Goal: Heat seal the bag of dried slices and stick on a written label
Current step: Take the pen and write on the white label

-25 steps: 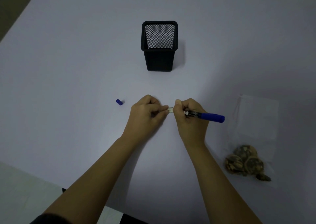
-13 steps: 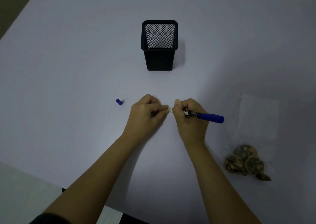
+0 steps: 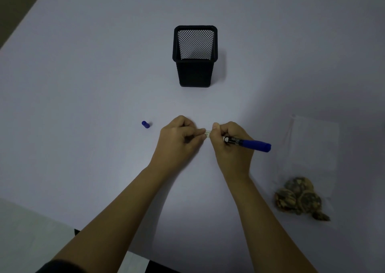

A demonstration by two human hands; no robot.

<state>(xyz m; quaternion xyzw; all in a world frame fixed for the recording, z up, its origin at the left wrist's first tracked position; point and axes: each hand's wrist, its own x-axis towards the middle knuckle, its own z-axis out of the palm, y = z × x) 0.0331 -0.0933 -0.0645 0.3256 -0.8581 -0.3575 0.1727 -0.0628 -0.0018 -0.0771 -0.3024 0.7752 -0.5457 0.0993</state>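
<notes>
Cap (image 3: 145, 124) of the pen lies blue and loose on the table (image 3: 83, 85), near the left hand (image 3: 179, 139) but apart from it. That hand is curled, its thumb and forefinger pinching the left end of a small pale label (image 3: 207, 133), which is held between the two hands just above the tabletop. Behind them, well apart, a black mesh pen holder (image 3: 194, 56) stands upright.

The right hand (image 3: 231, 145) pinches the label's other end with thumb and fingertip, while its remaining fingers curl round an uncapped blue marker (image 3: 248, 143), whose tail points right. Whether anything is written on the label is too small to tell.

Far right, the clear bag (image 3: 312, 147) lies flat, with the dried slices (image 3: 298, 197) bunched at its near end; its seal cannot be judged.

The labelling step seems to be in hand, probably freeing the sticker from its backing. Next, the marker likely wants setting down so the label can be carried over and pressed onto the bag's flat upper part.
</notes>
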